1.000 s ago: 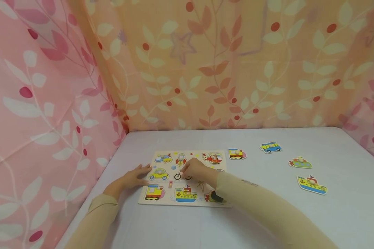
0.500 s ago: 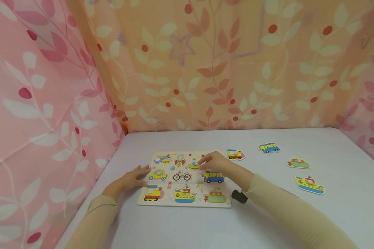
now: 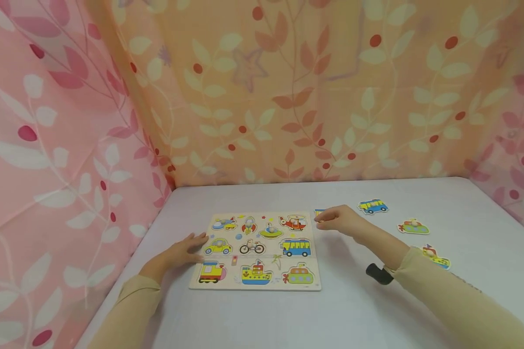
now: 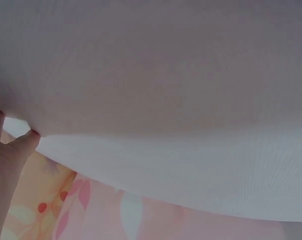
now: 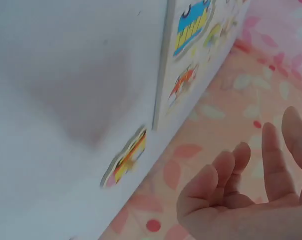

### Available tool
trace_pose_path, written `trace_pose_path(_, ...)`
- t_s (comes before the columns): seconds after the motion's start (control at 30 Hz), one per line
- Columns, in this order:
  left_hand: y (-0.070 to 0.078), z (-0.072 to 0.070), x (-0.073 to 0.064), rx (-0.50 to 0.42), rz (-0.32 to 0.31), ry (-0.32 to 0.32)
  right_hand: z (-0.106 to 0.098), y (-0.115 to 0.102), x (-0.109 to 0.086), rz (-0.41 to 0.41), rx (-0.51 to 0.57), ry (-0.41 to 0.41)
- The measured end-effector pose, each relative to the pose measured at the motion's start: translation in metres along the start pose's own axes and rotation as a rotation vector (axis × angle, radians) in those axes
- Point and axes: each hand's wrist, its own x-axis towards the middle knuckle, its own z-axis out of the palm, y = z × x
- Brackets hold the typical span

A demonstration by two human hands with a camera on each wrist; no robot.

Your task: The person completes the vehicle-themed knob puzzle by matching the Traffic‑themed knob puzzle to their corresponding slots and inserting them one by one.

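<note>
A wooden peg puzzle board [image 3: 315, 266] lies on the table. The left hand [image 3: 179, 252] rests at its left edge with fingers spread; in the left wrist view part of the left hand [image 4: 8, 155] shows at the far left. Knobbed plane, rocket, saucer, helicopter, car and bicycle [image 3: 252, 247] pieces sit in the board. The bus, train, boat and submarine places show pictures without knobs. The right hand [image 3: 345, 223] hovers just right of the board, partly covering the train piece [image 3: 319, 212]. In the right wrist view its fingers [image 5: 278, 170] are loosely bent, apart from the train piece [image 5: 128, 159].
A bus piece [image 3: 373, 206], a submarine piece [image 3: 414, 226] and a boat piece [image 3: 438, 258] lie to the right on the white tabletop [image 3: 262, 320]. The right sleeve overlaps the boat piece. Floral curtains [image 3: 288, 97] stand behind the table and at its sides.
The right hand has moved from the bicycle piece across the board to the train piece at the right, leaving the bicycle piece in its place. The left hand stays at the board's edge.
</note>
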Motion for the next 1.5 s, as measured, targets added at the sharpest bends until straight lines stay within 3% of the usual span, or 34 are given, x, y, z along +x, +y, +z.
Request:
trace_pose_path(0.23,0.001,0.001,-0.001,-0.002,-0.001,0.0,-0.033,0.016,-0.007,-0.038,-0.045,0.022)
trace_pose_path(0.57,0.001,0.0,0.001,-0.005,-0.037,-0.012,-0.067,0.048,-0.001,-0.117,-0.084,0.031)
trace_pose_path(0.93,-0.001,0.001,0.001,0.0,-0.025,-0.012,-0.089,0.072,0.011,-0.064,-0.088,0.048)
trace_pose_path(1.2,0.0,0.001,0.002,-0.014,-0.05,-0.004,-0.104,0.087,0.022,-0.078,-0.2,0.102)
trace_pose_path(1.5,-0.001,0.001,0.002,-0.018,-0.063,-0.005,-0.115,0.101,0.032,0.011,-0.162,0.097)
